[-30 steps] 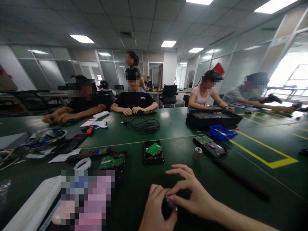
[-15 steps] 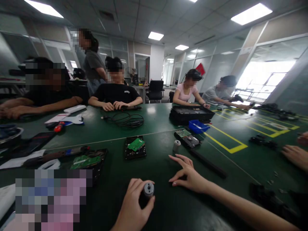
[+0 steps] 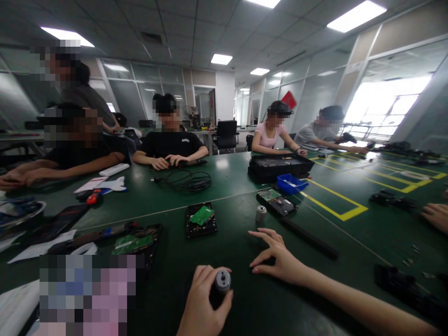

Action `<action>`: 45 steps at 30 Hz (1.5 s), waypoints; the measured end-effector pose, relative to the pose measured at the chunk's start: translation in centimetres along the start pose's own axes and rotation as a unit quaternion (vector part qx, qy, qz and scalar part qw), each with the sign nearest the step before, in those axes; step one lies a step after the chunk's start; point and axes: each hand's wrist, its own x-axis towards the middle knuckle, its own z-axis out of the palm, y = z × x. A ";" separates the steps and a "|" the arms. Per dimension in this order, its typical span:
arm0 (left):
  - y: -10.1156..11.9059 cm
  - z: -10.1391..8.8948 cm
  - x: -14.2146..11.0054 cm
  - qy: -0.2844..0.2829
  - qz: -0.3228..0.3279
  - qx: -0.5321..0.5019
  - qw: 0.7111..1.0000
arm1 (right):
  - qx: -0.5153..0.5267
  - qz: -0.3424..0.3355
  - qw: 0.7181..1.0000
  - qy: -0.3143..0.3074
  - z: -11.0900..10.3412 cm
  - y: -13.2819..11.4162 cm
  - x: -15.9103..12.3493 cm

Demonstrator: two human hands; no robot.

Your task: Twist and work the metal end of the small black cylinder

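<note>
My left hand [image 3: 205,301] is wrapped round a small cylindrical motor [image 3: 223,280], held upright near the front of the green table, its grey metal end facing up. To the right, my right hand [image 3: 278,259] hovers at or rests on the tabletop with its fingers apart and nothing between them. Just beyond those fingertips a second metal cylinder [image 3: 261,214], similar in look, stands upright. Behind that one lies an opened hard drive [image 3: 277,202] with a circuit board on it. Another hard drive [image 3: 202,228], topped by a loose green board [image 3: 202,215], sits left of centre.
A black bar [image 3: 311,239] lies right of my right hand. Beyond are a blue tray [image 3: 291,185], a black case [image 3: 280,169] and a coiled cable [image 3: 185,181]. A power screwdriver [image 3: 101,233] and papers lie left. Several people sit around the table [image 3: 231,200].
The view has shifted slightly, so things on the table appear a little further right and lower. Both hands keep their pose. A standing person at the back has moved left.
</note>
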 end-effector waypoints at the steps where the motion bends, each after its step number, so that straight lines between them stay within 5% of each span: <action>1: 0.0 0.0 0.0 0.003 -0.001 -0.003 1.000 | 0.008 0.001 1.000 0.013 -0.2 -0.3 0.3; 6: 0.4 -0.3 -0.1 0.011 0.002 -0.027 1.000 | 0.067 -0.045 0.993 0.084 -1.8 -3.7 2.7; 12: 0.0 0.0 0.0 0.024 0.011 -0.013 1.000 | 0.116 -0.081 0.990 0.016 0.8 -6.9 4.4; 22: -0.2 0.2 -0.1 0.031 0.014 -0.016 0.999 | 0.145 -0.100 0.981 0.079 2.4 -7.0 3.7; 31: -0.9 0.5 -0.2 0.025 0.045 -0.038 0.998 | 0.181 -0.094 0.978 0.046 3.5 -6.5 3.1; 38: -2.1 -0.7 -1.8 0.172 0.056 -0.140 0.973 | 0.253 -0.078 0.964 -0.009 5.7 -6.3 1.4; 45: 0.5 -1.9 -0.5 0.136 0.018 -0.057 0.989 | 0.249 -0.053 0.967 -0.029 6.0 -6.2 1.9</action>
